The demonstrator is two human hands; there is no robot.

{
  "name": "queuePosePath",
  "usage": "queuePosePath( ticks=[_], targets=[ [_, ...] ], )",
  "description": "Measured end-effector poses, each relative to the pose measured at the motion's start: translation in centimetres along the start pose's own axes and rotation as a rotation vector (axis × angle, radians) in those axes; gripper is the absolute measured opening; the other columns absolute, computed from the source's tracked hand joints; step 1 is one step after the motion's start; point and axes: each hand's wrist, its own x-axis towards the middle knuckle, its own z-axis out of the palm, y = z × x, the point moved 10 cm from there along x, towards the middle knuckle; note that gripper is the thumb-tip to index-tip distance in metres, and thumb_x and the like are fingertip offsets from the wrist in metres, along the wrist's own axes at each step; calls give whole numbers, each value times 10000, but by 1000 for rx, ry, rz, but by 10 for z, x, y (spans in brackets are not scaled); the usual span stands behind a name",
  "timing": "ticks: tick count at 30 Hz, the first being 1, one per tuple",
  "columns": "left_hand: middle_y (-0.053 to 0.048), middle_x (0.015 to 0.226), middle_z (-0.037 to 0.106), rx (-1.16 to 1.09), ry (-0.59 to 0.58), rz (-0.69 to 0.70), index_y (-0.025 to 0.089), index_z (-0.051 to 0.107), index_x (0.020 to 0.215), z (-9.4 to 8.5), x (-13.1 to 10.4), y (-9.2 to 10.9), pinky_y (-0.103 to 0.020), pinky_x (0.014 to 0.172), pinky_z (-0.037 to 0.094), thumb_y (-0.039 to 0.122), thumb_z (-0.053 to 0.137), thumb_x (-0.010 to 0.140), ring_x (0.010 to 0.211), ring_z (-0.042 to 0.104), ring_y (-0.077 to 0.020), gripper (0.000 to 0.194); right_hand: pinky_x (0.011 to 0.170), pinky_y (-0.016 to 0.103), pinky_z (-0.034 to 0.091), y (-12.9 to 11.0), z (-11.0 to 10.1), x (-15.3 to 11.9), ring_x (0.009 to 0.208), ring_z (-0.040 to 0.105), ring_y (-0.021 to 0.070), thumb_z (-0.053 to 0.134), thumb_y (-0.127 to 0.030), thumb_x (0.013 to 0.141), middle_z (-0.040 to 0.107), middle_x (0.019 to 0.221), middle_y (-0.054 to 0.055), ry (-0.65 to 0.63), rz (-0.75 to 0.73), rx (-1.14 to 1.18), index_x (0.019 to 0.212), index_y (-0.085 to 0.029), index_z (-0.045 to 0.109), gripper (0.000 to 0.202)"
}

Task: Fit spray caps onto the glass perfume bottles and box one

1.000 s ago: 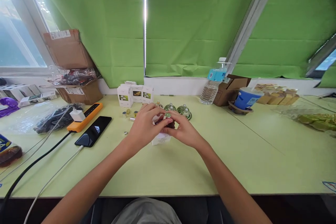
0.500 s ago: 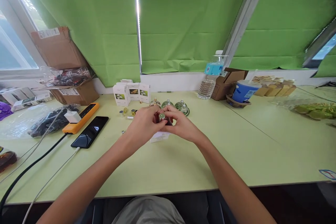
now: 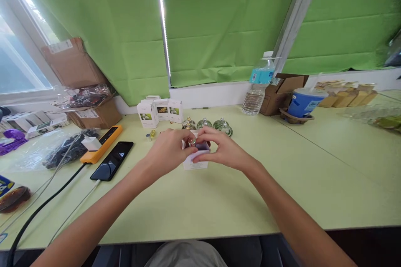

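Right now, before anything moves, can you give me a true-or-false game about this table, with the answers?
1. The left hand has a small shiny piece in its fingers. True.
2. The right hand is on the phone. False: the right hand is at a white box.
3. That white box is shut. False: its top is open.
4. A white cable runs to the black phone. True.
5. The water bottle lies flat. False: the water bottle stands upright.
6. Three domed things stand beyond the hands. True.
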Motion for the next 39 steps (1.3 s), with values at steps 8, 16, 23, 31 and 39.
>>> queuePosePath(
  ticks=[8,16,23,31,39],
  targets=[
    [34,747,670,-55,79,-25,249,669,967,2,-4,-20,-261,593,358,349,622,845,610,527,-132,165,1113,470,340,21,5,-22,1386,282,303,845,-439,636,280,1488,65,245,98,-75,1441,-344,327,962],
    [44,767,681,-32,87,9,272,688,990,0,0,-20,-261,581,343,352,620,849,628,537,-130,176,973,441,470,43,11,-36,1310,381,298,838,-381,635,330,1457,81,512,294,-10,1462,-332,269,1005],
    [16,815,677,42,-20,77,280,719,1011,4,16,-5,-274,598,356,284,613,843,701,561,-160,198,899,370,506,55,48,-30,1072,592,220,792,-292,696,558,1282,46,245,382,342,1444,-314,264,916],
    [-65,991,625,14,-23,134,239,671,1107,16,12,-4,-324,762,438,205,453,926,917,578,-213,285,887,347,507,52,49,-29,1056,612,218,751,-241,728,601,1242,45,238,393,397,1416,-288,319,815],
    [-50,896,664,-27,12,170,234,698,957,11,12,0,-328,751,447,176,510,887,896,586,-222,209,850,351,520,49,49,-30,1021,627,222,719,-253,755,626,1188,38,240,378,412,1366,-285,375,703]
  ],
)
